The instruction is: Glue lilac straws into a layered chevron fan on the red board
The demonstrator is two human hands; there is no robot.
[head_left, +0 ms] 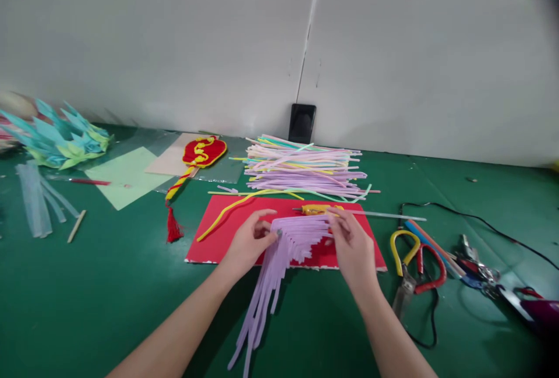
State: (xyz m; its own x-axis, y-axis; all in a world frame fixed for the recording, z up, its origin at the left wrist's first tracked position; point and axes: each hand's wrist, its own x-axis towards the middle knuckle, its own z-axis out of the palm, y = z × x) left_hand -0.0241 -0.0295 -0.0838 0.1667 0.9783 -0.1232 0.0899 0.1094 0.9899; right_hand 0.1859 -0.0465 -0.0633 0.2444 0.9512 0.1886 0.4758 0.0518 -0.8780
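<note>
A bundle of light-purple pipe cleaners, bent and lined up side by side into a V-shaped fan, is held between my hands above a red board. My left hand pinches its upper left corner with thumb and fingers. At the upper right end, the fingertips of my right hand close on the strands. Long loose ends hang below the board's front edge toward me. Just behind the bundle lies a yellow glue gun with a clear glue stick out of its back, partly hidden by my right hand.
Behind the board lies a pile of pastel pipe cleaners, with a phone against the wall. Pliers, a cord and scissors are at right. At left are a red-yellow fan ornament, green paper and blue paper flowers.
</note>
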